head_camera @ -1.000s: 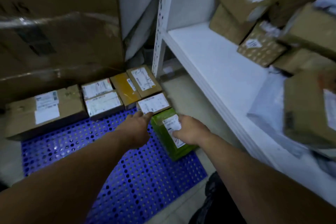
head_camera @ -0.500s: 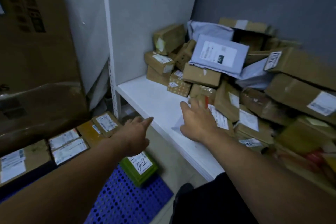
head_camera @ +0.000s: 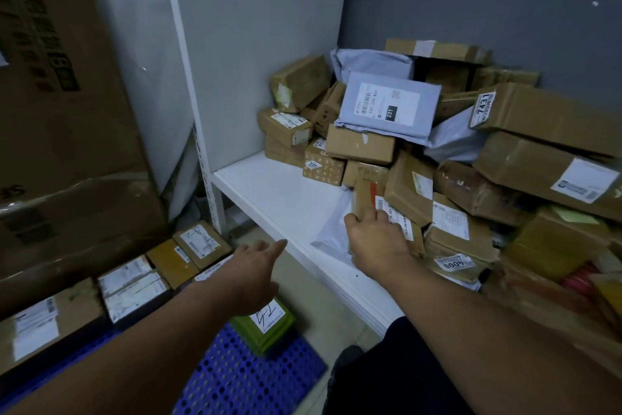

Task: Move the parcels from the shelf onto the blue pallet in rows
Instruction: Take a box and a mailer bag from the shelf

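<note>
A heap of brown cardboard parcels and grey mailer bags fills the right half of the white shelf (head_camera: 279, 192). My right hand (head_camera: 377, 243) grips a small brown parcel (head_camera: 370, 194) with a white label at the front of the heap. My left hand (head_camera: 252, 266) hovers open with fingers extended, above the floor between the shelf edge and the blue pallet (head_camera: 242, 377). On the pallet a row of labelled brown parcels (head_camera: 134, 286) runs along the back. A green parcel (head_camera: 266, 323) sits at the right end, partly behind my left wrist.
A large plastic-wrapped carton (head_camera: 64, 111) stands at the left behind the pallet. The white perforated shelf upright (head_camera: 188, 94) rises between carton and shelf. A grey mailer bag (head_camera: 331, 229) lies flat under my right hand. The shelf's left part is bare.
My view swung up from the pallet to the shelf. My right hand left the green parcel, reached to the heap and closed on a small brown parcel. My left hand lifted off the pallet.
</note>
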